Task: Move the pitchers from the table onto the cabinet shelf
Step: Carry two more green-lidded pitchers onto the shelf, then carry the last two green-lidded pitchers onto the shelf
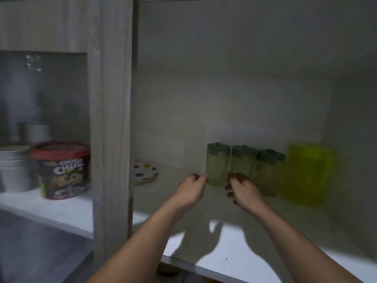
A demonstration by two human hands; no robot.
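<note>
Looks like the placing step: both hands are at the leftmost pitcher (217, 165), mid-frame on the cabinet shelf (255, 237). Left hand (191, 189) pinches its left side; right hand (241, 189) curls by its right, contact unclear. It stands upright, lid up. Next, probably let go and fetch another.

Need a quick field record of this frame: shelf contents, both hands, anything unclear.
pitchers: three pale green translucent pitchers with dark green lids in a row on the white cabinet shelf
beside row: yellow translucent plastic container, on the right
left hand: at the leftmost pitcher's left side
right hand: at its right side, fingers curled
grip: blurred, cannot tell
also on shelf: polka-dot plate
left compartment: choco chips tub, stacked white cups
</note>
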